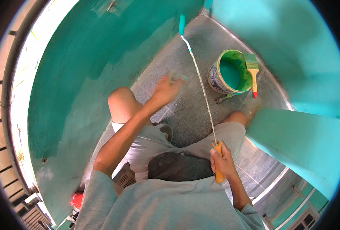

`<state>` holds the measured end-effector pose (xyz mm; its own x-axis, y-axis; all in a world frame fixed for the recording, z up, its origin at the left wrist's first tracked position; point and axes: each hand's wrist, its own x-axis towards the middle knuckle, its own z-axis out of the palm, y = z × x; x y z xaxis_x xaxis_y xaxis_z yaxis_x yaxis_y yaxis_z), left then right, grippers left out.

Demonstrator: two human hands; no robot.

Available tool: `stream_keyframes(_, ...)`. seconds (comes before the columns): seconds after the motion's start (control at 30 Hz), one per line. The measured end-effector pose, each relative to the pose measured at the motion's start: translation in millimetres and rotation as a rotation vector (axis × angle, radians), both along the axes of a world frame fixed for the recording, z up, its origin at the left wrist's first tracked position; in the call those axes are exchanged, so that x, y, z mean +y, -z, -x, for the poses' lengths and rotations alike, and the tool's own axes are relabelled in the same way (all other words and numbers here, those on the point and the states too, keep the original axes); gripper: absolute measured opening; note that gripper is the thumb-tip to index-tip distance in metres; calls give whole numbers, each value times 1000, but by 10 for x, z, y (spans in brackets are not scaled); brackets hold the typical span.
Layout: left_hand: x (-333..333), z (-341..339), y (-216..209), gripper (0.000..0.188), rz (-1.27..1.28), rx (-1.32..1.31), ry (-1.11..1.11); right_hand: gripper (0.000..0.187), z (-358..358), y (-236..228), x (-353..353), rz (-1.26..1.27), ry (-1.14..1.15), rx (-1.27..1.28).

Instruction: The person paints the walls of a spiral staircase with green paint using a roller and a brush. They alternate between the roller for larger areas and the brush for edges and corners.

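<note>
Head view: we close our right hand (223, 158) around the roller's orange handle (218, 174).
Left hand (166, 89): motion-blurred; we cannot tell its hold.
Roller head (182, 24): far, small.

1. We see a roller (182, 24) with a thin metal rod, paint-streaked, and an orange plastic grip that the right hand (223, 161) wraps
2. The left hand (166, 89) is blurred; what it holds we cannot tell
3. The bucket (216, 78) looks like plastic, its inside coated in wet, glossy green paint
4. The brush (252, 69) has a pale wooden handle with a red tip and paint-soaked bristles
5. The wall (81, 76) is rough plaster under matt teal paint, patchy in places
6. The floor (189, 111) is grey tile, dull and dusty
7. Our shirt (158, 207) and shorts (154, 142) are soft matt cloth
</note>
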<state>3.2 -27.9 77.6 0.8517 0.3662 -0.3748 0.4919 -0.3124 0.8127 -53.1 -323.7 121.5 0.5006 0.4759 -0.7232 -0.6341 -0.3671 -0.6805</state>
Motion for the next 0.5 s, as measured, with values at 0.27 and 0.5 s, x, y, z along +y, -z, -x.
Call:
stream_keyframes(0.27,-509,-508,374,37,742,-114,-181,48,-78,-136,-344,387,-315,-658)
stream_keyframes(0.5,-849,-533,-39,26,908,-200,-225,35,-445,-808,-920,796,-587,-1183)
